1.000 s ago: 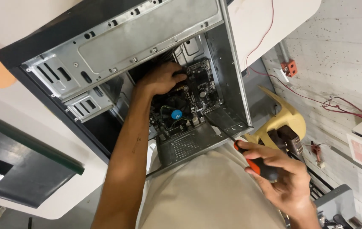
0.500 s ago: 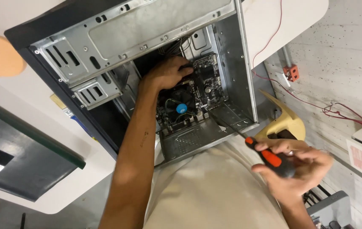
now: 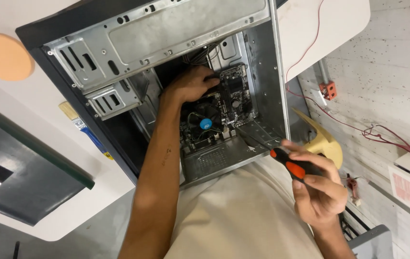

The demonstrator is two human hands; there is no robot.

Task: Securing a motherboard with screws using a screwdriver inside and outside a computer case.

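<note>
**Hands at the open computer case**

While the left hand (image 3: 193,84) reaches deep into the open computer case (image 3: 166,52), its fingers curled on the circuit board (image 3: 231,91) just above the blue-centred fan (image 3: 206,123), the right hand (image 3: 317,187) stays outside, clenched around an orange-and-black screwdriver (image 3: 289,163) whose shaft points toward the case floor. The case lies on the white bench (image 3: 325,19).

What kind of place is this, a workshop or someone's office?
Probably a computer repair bench or small workshop. An open computer case lies on a white table, the left hand reaches to its motherboard, and the right hand holds a screwdriver.
</note>
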